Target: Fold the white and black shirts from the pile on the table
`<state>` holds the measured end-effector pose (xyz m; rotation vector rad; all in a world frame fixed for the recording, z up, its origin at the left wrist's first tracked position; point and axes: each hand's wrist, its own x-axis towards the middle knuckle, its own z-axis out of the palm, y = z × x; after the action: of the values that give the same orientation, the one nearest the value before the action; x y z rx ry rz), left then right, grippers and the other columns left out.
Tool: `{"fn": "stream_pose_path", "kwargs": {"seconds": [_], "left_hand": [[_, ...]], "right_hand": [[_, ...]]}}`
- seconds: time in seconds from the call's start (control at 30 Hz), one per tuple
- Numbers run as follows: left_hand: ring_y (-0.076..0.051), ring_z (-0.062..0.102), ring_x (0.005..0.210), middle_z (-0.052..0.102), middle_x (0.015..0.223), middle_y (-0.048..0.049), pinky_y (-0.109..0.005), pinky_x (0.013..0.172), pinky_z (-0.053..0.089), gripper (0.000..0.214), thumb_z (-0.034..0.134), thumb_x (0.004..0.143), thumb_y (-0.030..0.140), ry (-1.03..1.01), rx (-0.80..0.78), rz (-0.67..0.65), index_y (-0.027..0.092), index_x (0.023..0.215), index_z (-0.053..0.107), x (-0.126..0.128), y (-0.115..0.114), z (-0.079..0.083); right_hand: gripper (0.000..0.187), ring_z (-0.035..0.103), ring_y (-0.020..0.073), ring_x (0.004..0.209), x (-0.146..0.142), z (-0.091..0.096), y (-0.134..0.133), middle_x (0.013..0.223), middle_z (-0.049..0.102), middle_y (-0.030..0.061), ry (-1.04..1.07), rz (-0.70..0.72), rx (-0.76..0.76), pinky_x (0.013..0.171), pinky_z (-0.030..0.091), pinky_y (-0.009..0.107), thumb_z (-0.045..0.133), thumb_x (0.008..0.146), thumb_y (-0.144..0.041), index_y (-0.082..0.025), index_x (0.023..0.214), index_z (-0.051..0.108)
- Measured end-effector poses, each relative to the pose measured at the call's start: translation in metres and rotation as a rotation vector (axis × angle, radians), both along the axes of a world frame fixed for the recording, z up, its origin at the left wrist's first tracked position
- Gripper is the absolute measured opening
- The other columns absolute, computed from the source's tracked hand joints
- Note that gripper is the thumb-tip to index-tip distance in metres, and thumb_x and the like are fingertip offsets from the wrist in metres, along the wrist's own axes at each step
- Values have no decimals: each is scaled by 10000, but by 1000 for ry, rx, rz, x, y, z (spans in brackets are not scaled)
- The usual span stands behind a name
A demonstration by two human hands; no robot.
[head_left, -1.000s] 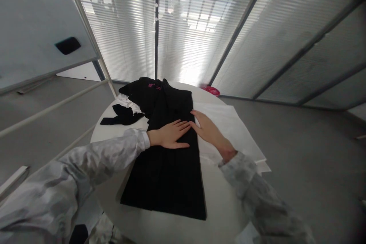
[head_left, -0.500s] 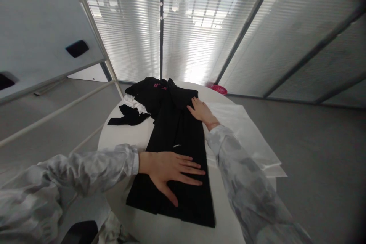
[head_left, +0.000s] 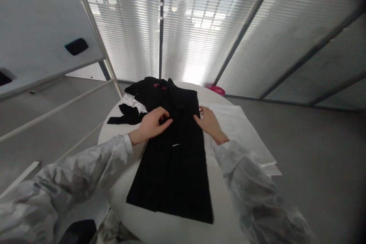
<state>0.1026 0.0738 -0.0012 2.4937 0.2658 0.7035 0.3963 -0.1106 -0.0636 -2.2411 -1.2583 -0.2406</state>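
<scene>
L hand (head_left: 151, 125) moved far from nr end of blk garment (head_left: 178, 175) to its left side, half-curled; R hand (head_left: 210, 122) slid nearer, part-open at right edge; can't tell if either grips cloth.

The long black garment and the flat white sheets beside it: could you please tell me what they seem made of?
The long black garment looks like matt cloth, showing soft folds and little shine. The flat white sheets look smooth, perhaps paper or thin plastic, given their straight edges.

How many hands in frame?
2: the left hand over the black garment, the right hand at its right edge. Some fingers are partly hidden.
</scene>
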Motion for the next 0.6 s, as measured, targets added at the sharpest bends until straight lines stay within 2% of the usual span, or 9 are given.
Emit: {"fn": "stream_pose_path", "kwargs": {"seconds": [0.07,0.13,0.27,0.4,0.53,0.6], "left_hand": [[-236,752,911,784,1108,-79,-354,796,568,393,691,1041,600,88,11,290,223,1150,685,3,17,-3],[-244,745,863,782,1061,-55,-344,741,525,482,712,1007,679,206,23,405,234,1183,659,3,21,-10],[-289,758,938,782,1119,-67,-353,741,498,555,691,998,746,301,57,434,246,1238,651,-4,13,-23],[-254,738,921,737,1215,-84,-342,718,488,427,660,1052,656,268,81,369,240,1144,685,-13,6,-31],[-205,703,849,702,1188,-63,-332,698,494,359,597,1104,584,169,66,332,238,1066,683,-19,6,-38],[-210,698,848,698,1149,-58,-341,709,513,331,611,1097,561,146,88,325,238,1073,676,-22,6,-40]], "right_hand": [[536,701,364,1069,-15,2,-14,1149,762,163,2,-3,3,1038,561,520,661,953,-428,-159,1417,662],[499,688,334,961,-32,4,-25,1043,750,122,27,-7,9,951,555,477,657,958,-425,-171,1386,666],[506,627,261,740,-61,8,-40,865,684,27,222,13,38,760,494,392,664,957,-443,-192,1395,631],[503,544,225,635,-76,14,-54,716,590,-61,447,113,82,672,436,358,692,952,-465,-226,1388,610],[368,481,207,592,-89,17,-67,656,472,-80,431,133,70,610,392,344,694,1003,-488,-252,1285,688],[285,517,213,600,-97,19,-74,659,492,-61,334,150,23,626,432,357,678,1043,-472,-252,1216,732]]}}
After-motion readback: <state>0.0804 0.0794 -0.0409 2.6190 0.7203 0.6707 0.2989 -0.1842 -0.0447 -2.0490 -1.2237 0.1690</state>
